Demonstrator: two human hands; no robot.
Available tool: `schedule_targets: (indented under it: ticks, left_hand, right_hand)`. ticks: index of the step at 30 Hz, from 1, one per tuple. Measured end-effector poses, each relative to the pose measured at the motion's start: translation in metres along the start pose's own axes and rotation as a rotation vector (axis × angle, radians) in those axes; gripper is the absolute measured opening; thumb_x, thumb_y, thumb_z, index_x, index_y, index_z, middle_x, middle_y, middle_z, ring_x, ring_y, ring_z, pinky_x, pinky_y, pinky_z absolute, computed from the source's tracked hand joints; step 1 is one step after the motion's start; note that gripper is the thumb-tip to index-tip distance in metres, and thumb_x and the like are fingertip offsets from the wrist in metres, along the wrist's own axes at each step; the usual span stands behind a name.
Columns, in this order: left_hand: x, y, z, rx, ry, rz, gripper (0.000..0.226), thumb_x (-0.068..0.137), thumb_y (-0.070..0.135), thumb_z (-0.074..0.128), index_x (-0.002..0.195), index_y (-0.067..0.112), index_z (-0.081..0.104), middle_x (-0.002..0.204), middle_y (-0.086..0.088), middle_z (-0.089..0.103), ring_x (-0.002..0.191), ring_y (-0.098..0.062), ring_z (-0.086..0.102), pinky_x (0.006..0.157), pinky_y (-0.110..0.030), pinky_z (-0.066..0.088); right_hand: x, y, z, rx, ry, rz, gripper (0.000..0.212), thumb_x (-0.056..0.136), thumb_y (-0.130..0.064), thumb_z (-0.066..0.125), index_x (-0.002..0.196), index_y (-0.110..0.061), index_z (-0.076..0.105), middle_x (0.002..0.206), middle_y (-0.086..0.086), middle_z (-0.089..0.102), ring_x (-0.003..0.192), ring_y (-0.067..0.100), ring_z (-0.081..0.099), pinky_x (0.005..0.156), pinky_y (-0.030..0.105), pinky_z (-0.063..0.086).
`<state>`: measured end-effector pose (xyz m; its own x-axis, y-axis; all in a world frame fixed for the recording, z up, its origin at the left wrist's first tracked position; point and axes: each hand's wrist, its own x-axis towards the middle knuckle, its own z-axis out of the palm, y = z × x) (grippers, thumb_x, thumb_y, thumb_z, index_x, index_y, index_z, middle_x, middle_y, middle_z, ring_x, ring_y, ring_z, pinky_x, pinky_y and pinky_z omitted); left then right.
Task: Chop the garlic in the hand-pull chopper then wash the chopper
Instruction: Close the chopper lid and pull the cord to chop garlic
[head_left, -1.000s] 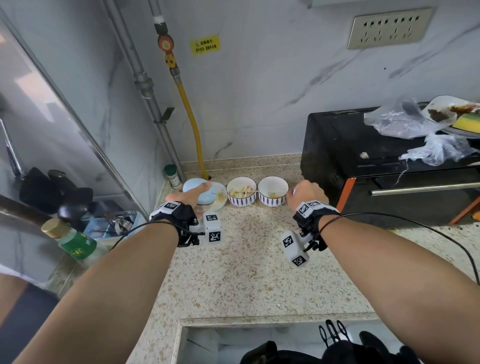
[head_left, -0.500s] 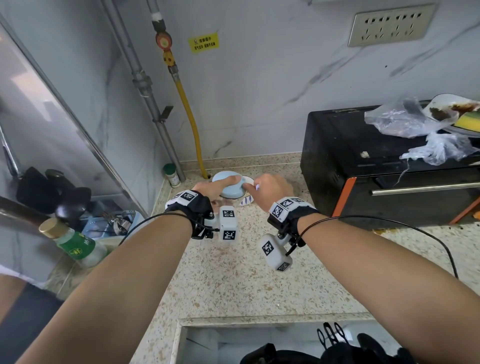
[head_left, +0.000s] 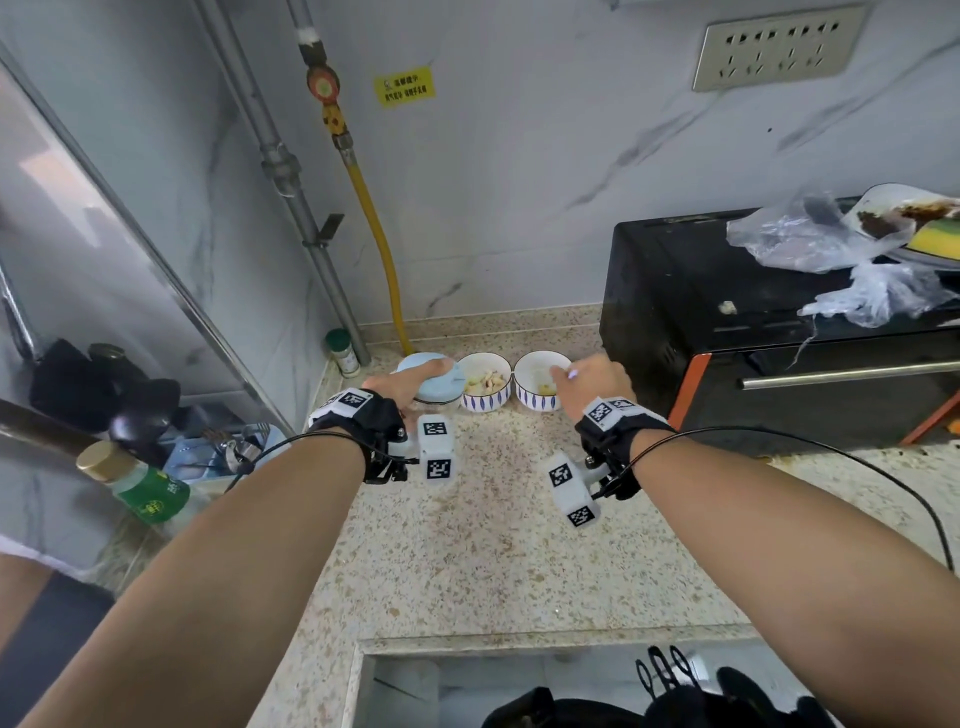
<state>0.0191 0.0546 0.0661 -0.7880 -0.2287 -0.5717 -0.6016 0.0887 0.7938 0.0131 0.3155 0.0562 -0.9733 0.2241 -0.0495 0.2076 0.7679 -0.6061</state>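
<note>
Seen from the head camera, looking down at a speckled stone counter against a marble wall, two bare forearms reach forward, each with a black wrist strap carrying white marker cubes. The left hand rests over the pale blue lid of the chopper, fingers curled down around its near edge, gripping it; the chopper stands on the counter near the back wall, left of the bowls. The right hand hovers at the near rim of the right bowl, fingers loosely bent, with thumb and forefinger pinched close together; whether they hold anything cannot be told. There are two small white bowls with blue leaf patterns, side by side and touching. The left bowl holds pale garlic cloves; the right bowl has a little yellowish matter at the bottom. One black oven stands to the right, with crumpled clear plastic bags and one dirty plate on top. One yellow hose and one grey pipe run up the wall. One small green-capped jar sits by the pipe's foot. One green-labelled bottle with a gold cap lies at the left edge.
</note>
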Motion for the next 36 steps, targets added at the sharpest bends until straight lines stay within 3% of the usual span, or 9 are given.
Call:
schedule_targets:
  ticks: [5,14,18,21,23,26,30,33,36]
  left_hand:
    - [-0.006,0.005,0.022,-0.057,-0.006,0.053,0.124,0.023,0.064,0.093,0.127,0.006,0.060,0.123,-0.020,0.068,0.105,-0.036,0.070,0.091,-0.052,0.058]
    - [-0.006,0.007,0.017,-0.052,-0.005,0.063,0.120,0.034,0.063,0.091,0.132,0.003,0.058,0.126,-0.022,0.066,0.109,-0.037,0.069,0.093,-0.052,0.057]
    - [-0.017,0.017,0.024,0.076,-0.056,0.005,0.107,0.053,0.068,0.086,0.132,0.002,0.057,0.117,-0.019,0.071,0.076,-0.027,0.074,0.063,-0.034,0.058]
    - [-0.020,0.024,0.026,0.058,0.025,0.039,0.112,0.040,0.065,0.089,0.128,0.004,0.056,0.102,-0.013,0.074,0.061,-0.021,0.075,0.047,-0.029,0.054]
    - [-0.021,0.027,0.028,0.069,0.008,0.044,0.117,0.037,0.066,0.089,0.130,0.005,0.055,0.103,-0.013,0.074,0.064,-0.022,0.076,0.052,-0.031,0.057]
    - [-0.019,0.025,0.030,0.016,0.008,0.047,0.125,0.026,0.063,0.094,0.131,0.005,0.057,0.108,-0.017,0.073,0.082,-0.031,0.076,0.078,-0.051,0.062]
    - [-0.014,0.021,0.033,-0.023,0.010,0.045,0.138,0.008,0.060,0.097,0.127,0.004,0.058,0.101,-0.020,0.074,0.082,-0.036,0.076,0.079,-0.059,0.059]
    - [-0.013,0.017,0.020,-0.037,0.011,0.031,0.136,0.006,0.058,0.098,0.125,0.003,0.059,0.105,-0.021,0.074,0.097,-0.038,0.073,0.089,-0.059,0.056]
    - [-0.010,0.013,-0.011,0.002,0.028,0.014,0.125,0.022,0.061,0.093,0.130,0.008,0.058,0.118,-0.021,0.070,0.112,-0.037,0.068,0.100,-0.055,0.052]
  right_hand:
    - [-0.020,-0.048,0.012,-0.149,-0.109,-0.359,0.059,0.091,-0.055,0.049,0.050,-0.013,0.046,0.053,0.002,0.047,0.056,0.023,0.051,0.048,0.025,0.031]
    - [-0.013,-0.036,0.010,-0.124,-0.003,-0.262,0.052,0.093,-0.037,0.050,0.048,-0.011,0.047,0.047,-0.001,0.042,0.048,0.019,0.048,0.049,0.022,0.034]
    - [-0.018,-0.037,0.013,-0.072,0.009,-0.187,0.045,0.090,-0.033,0.051,0.052,-0.010,0.052,0.052,0.000,0.048,0.057,0.026,0.056,0.056,0.026,0.043]
    - [-0.016,-0.041,0.009,-0.049,-0.001,-0.160,0.044,0.088,-0.027,0.050,0.049,-0.008,0.045,0.049,0.002,0.044,0.047,0.021,0.046,0.050,0.022,0.035]
    - [-0.015,-0.044,0.007,-0.018,0.003,-0.139,0.040,0.086,-0.023,0.050,0.048,-0.011,0.041,0.050,0.003,0.041,0.046,0.022,0.040,0.048,0.022,0.031]
    - [-0.013,-0.043,0.008,0.010,0.017,-0.107,0.038,0.085,-0.020,0.050,0.049,-0.013,0.039,0.051,0.003,0.038,0.048,0.021,0.038,0.047,0.021,0.028]
    - [-0.009,-0.045,0.013,0.009,0.010,-0.060,0.037,0.085,-0.021,0.051,0.050,-0.013,0.044,0.052,0.002,0.042,0.053,0.024,0.044,0.050,0.023,0.033]
    - [0.003,-0.026,0.004,-0.006,-0.021,0.040,0.026,0.090,-0.027,0.053,0.081,-0.008,0.068,0.083,0.011,0.065,0.078,0.031,0.061,0.065,0.031,0.046]
    - [0.018,0.001,-0.015,-0.004,0.028,0.130,0.028,0.089,-0.031,0.061,0.103,-0.009,0.071,0.112,0.018,0.065,0.091,0.034,0.062,0.074,0.032,0.046]
